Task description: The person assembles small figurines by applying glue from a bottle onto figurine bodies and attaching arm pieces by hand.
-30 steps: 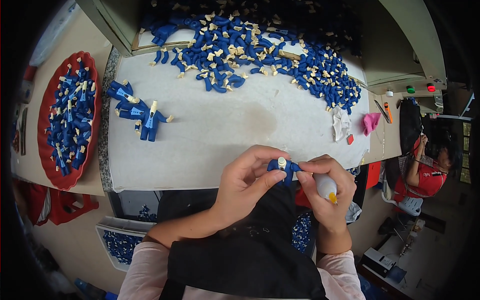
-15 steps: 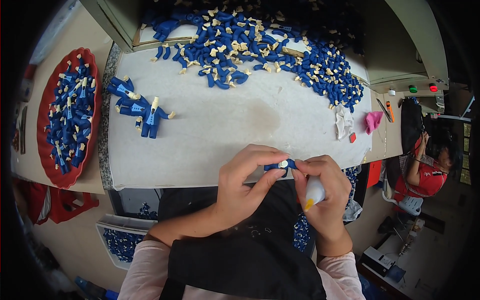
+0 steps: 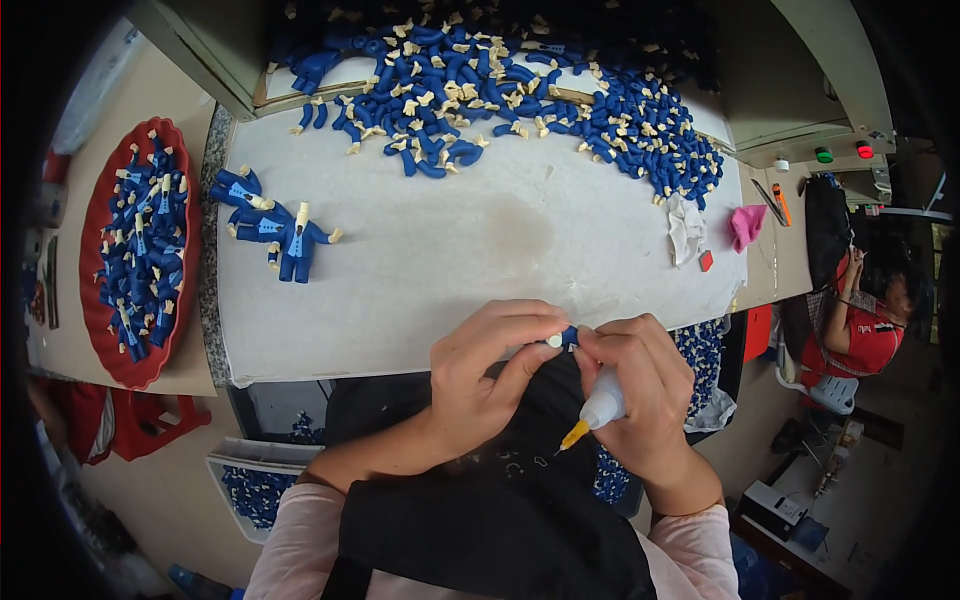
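Most of the blue figure (image 3: 571,338) is hidden from me by fingertips; I make out only its round cream neck and a bit of blue, held up at the near edge of the white surface (image 3: 400,270), right of that edge's middle. The left hand (image 3: 485,360) pinches it between thumb and forefinger; the right hand (image 3: 640,385) pinches its other side and carries a white bottle (image 3: 606,398) against the palm, yellow nozzle aimed down toward the black apron (image 3: 480,530). I cannot tell how the right hand's lower fingers curl. At the far edge, a heap of blue arms (image 3: 440,95) with cream hands fades into shadow, its back lost to me. Small light lettering marks a co-worker's red shirt (image 3: 872,340), well beyond the right edge. Three figures (image 3: 297,248) lie together near the left edge, and past it sits a red tray (image 3: 138,373) of others. By the right edge I see a crumpled white cloth (image 3: 685,232). Between heap and hands, the surface's stained middle is my widest stretch for moving.
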`<state>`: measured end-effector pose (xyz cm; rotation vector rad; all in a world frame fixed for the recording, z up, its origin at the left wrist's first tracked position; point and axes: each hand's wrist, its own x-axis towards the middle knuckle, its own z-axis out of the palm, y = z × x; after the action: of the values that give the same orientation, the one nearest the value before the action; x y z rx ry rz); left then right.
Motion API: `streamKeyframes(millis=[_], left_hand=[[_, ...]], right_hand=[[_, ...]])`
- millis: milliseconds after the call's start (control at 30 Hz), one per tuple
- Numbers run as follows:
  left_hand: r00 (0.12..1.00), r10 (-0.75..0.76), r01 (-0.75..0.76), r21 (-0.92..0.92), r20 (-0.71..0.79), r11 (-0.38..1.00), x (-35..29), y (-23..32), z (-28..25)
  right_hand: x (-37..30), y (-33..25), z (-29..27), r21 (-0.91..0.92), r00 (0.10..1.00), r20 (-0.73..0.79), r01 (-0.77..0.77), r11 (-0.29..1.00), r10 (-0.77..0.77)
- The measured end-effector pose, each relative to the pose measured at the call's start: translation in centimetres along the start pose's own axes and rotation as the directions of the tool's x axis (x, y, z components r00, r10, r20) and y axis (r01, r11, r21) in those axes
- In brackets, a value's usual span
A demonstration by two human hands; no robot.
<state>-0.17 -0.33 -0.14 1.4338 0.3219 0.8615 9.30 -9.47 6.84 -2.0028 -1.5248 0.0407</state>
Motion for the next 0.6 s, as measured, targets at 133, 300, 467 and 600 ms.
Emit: streamKeyframes(millis=[133,300,467,600], left_hand=[[1.0,-0.011,0.011,-0.005,-0.013,1.0,-0.2,-0.3,0.2],[1.0,0.003,-0.003,0.086,-0.005,0.996,0.5,0.1,0.3],[0.998,-0.034,0.04,0.139,-0.045,0.989,1.0,-0.3,1.0],[0.996,-0.064,0.072,0.132,-0.068,0.989,0.9,-0.8,1.3]], right_hand=[[0.1,0.3,-0.1,0.036,0.998,0.055,-0.025,0.999,0.023],[0.2,1.0,0.2,0.136,0.996,-0.002,-0.088,0.987,0.089],[0.6,1.6,0.7,0.285,0.91,0.085,-0.412,0.865,0.406],[0.5,2.3,1.1,0.325,0.897,0.123,-0.44,0.837,0.424]])
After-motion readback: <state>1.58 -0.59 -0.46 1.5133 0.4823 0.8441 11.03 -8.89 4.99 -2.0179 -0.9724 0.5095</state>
